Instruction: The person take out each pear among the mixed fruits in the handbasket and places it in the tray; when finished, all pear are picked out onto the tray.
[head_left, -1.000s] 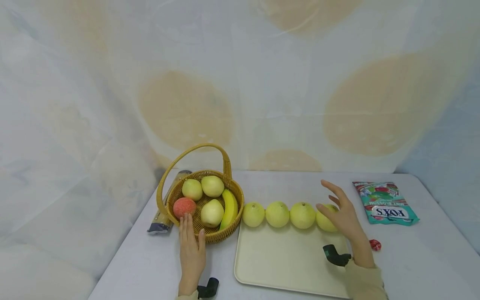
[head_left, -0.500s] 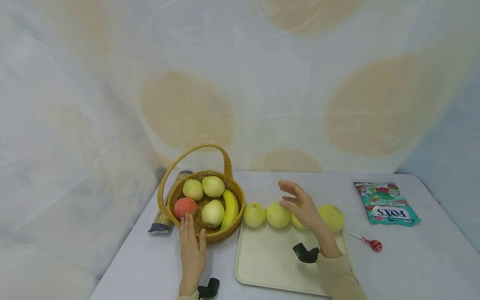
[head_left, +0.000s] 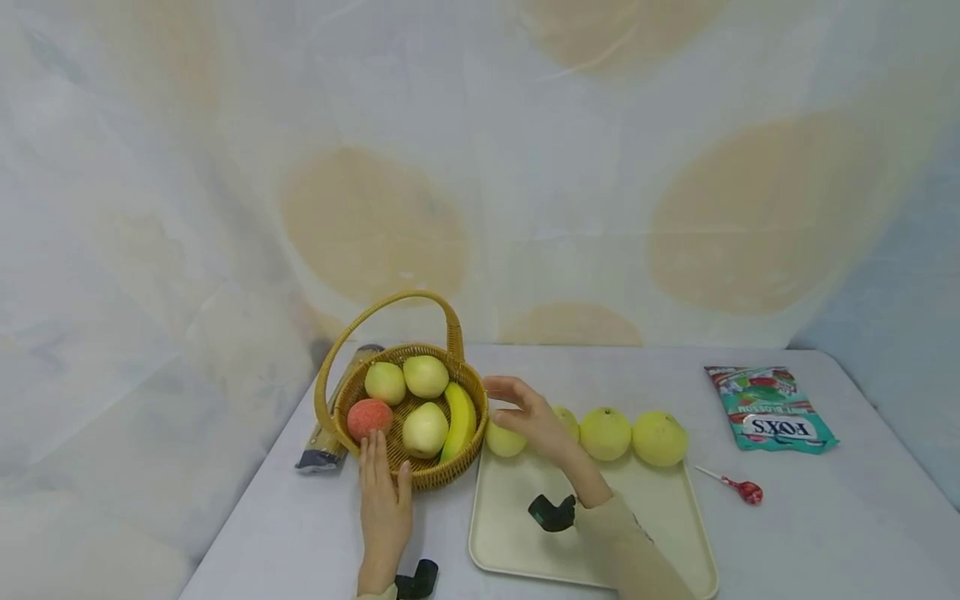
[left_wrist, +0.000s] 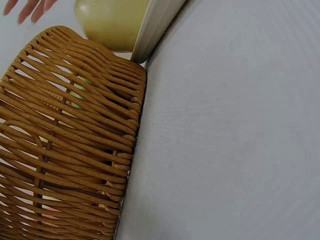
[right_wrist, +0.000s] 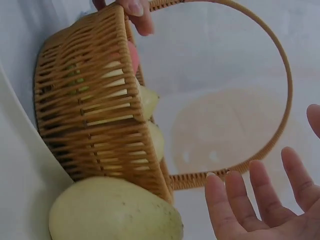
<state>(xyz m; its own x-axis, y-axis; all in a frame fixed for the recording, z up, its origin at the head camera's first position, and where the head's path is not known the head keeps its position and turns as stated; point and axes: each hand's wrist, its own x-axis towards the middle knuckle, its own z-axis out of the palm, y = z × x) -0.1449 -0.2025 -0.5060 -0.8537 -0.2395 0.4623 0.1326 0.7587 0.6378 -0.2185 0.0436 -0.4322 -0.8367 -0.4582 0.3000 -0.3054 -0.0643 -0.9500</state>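
In the head view a wicker basket holds a red fruit, a banana and several pale green fruits. My left hand rests with straight fingers at the basket's front left rim, fingertips by the red fruit. My right hand hovers over the leftmost fruit of the row, beside the basket's right rim, holding nothing. The right wrist view shows its fingers spread and slightly bent near the basket handle, above a yellow-green fruit.
A cream tray lies front centre, with several yellow-green fruits along its back edge. To the right are a green candy bag and a red lollipop. Behind the basket, on its left, lies a long packet.
My right hand has moved left along the row of fruits, from the rightmost one to the leftmost, uncovering the lollipop. My left hand has stayed at the basket.
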